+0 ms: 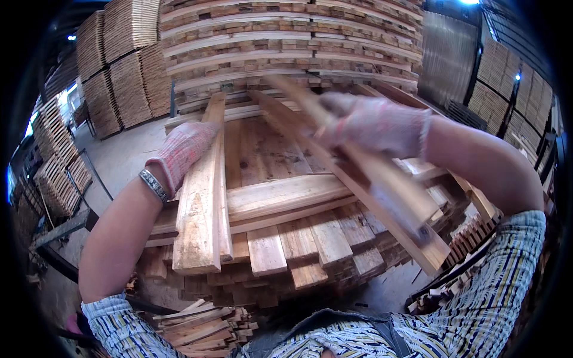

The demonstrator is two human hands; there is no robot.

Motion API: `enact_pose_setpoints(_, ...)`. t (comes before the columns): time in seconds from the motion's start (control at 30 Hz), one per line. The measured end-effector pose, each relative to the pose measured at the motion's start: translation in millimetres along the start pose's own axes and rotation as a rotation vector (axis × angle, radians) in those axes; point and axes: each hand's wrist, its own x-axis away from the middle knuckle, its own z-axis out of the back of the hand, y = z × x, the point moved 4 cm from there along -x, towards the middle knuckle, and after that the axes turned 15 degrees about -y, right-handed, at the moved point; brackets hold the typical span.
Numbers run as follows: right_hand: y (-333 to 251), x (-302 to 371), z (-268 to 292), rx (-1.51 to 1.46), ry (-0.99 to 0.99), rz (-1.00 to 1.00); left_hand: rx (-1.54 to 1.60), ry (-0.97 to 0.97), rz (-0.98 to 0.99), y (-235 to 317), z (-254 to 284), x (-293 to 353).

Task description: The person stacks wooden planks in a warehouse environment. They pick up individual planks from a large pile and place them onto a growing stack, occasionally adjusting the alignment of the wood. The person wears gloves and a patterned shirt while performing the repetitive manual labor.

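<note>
My left hand (190, 146), in a pale knitted glove with reddish flecks, is closed around the edge of a light wooden plank (200, 224). A second thin plank (225, 230) lies against that plank's right side. My right hand (376, 122), gloved the same way and smeared by motion, grips another wooden plank (388, 185) that slants from far left to near right. Under it, at a similar slant, lies a longer plank (358, 185). Crosswise planks (286, 194) rest below both hands on a pile of boards (298, 241) with their ends toward me.
A tall stack of layered planks (292, 39) rises just beyond the pile. More stacked timber (128, 77) stands at the back left, with further stacks (495, 98) at the right. Below the pile lies a bundle of thin wood strips (200, 328). Dark metal bars (62, 230) run along the left.
</note>
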Motion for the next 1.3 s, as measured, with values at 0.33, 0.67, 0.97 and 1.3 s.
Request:
enact_pose_setpoints(0.33,43,25,53,0.541,0.158,-0.017,0.696,-0.131,0.127,-30,-23,-28)
enact_pose_setpoints(0.67,183,141,153,0.686,0.378,-0.385,1.101,-0.062,0.258,-22,-31,-19)
enact_pose_setpoints(0.97,126,150,146,0.587,0.475,-0.395,1.149,-0.048,0.292,-19,-40,-24)
enact_pose_setpoints(1.3,150,46,64,1.092,0.287,-0.678,0.841,0.007,0.143,4,-5,1)
